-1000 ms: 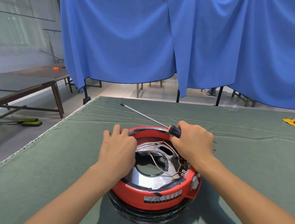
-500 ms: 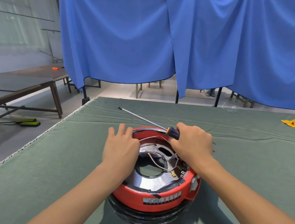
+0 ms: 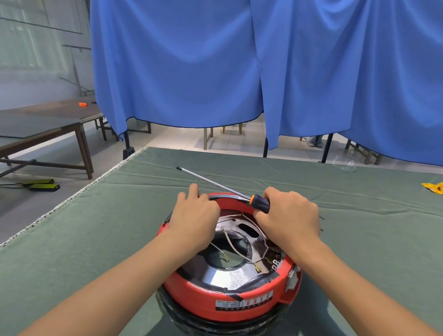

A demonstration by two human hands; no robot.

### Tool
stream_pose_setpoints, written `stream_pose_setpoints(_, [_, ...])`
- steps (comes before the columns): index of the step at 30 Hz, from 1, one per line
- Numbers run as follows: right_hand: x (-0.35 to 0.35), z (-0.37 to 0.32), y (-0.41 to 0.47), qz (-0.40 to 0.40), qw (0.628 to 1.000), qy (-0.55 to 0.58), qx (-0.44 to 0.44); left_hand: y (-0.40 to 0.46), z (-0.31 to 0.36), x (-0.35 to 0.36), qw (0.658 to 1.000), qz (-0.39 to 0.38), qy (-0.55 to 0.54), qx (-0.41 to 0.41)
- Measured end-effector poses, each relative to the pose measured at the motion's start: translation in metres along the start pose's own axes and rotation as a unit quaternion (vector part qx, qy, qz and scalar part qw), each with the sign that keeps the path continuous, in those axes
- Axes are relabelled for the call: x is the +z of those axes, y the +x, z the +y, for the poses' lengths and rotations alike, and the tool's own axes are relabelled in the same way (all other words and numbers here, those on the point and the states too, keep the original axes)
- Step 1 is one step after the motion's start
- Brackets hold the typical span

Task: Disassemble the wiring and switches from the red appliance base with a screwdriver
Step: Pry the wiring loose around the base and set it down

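appliance base: the red appliance base (image 3: 219,299) sat upside down on the green table cloth (image 3: 74,248), near the table's front, with a black ring under the red shell and a printed label on its near side.
inside: a shiny metal plate (image 3: 221,275) with a round central hole lay in the shell; pale wires (image 3: 235,246) with small brass terminals looped across it toward a cluster of contacts at the right inner edge.
left hand: the left hand (image 3: 194,221) lay over the left far part of the base, fingers curled down over the rim; whether they gripped anything under them could not be told.
right hand: the right hand (image 3: 288,216) was closed around the handle of the screwdriver (image 3: 213,182) and rested at the far right rim of the base.
screwdriver: its black-and-orange handle stuck out of the fist, the long steel shaft pointing away to the far left above the cloth, tip clear of the base.
surroundings: a blue curtain (image 3: 224,61) hung behind the table; a yellow scrap (image 3: 434,187) lay at the far right of the cloth; a brown wooden table (image 3: 31,127) stood to the left.
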State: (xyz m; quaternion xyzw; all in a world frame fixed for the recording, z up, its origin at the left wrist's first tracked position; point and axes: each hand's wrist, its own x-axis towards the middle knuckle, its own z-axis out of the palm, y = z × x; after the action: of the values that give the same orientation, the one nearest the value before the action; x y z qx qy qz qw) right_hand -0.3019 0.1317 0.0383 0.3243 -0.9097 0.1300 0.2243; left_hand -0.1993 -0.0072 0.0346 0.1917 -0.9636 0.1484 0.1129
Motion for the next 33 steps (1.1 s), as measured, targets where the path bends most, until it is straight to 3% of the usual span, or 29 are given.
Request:
stream_pose_setpoints(5, [0.001,-0.001,0.003,0.009,1.0,0.007,-0.006,-0.003,-0.002,0.005,0.999,0.015,0.019,0.026])
stream_pose_setpoints(13, [0.002,0.0,0.002,0.006,1.0,-0.001,-0.007,-0.007,-0.018,0.002,0.991,-0.005,-0.135,0.012])
stream_pose_setpoints(20, [0.003,0.001,0.003,0.011,1.0,-0.004,-0.009,-0.015,-0.01,-0.001,0.997,-0.005,0.031,0.072])
stream_pose_setpoints(29, [0.004,0.002,0.002,0.015,1.0,-0.001,0.003,-0.013,-0.011,0.003,0.992,0.0,0.071,0.104])
stream_pose_setpoints(33, [0.004,0.001,0.002,0.017,1.0,0.014,0.01,-0.014,-0.011,0.003,0.99,0.024,0.027,0.136])
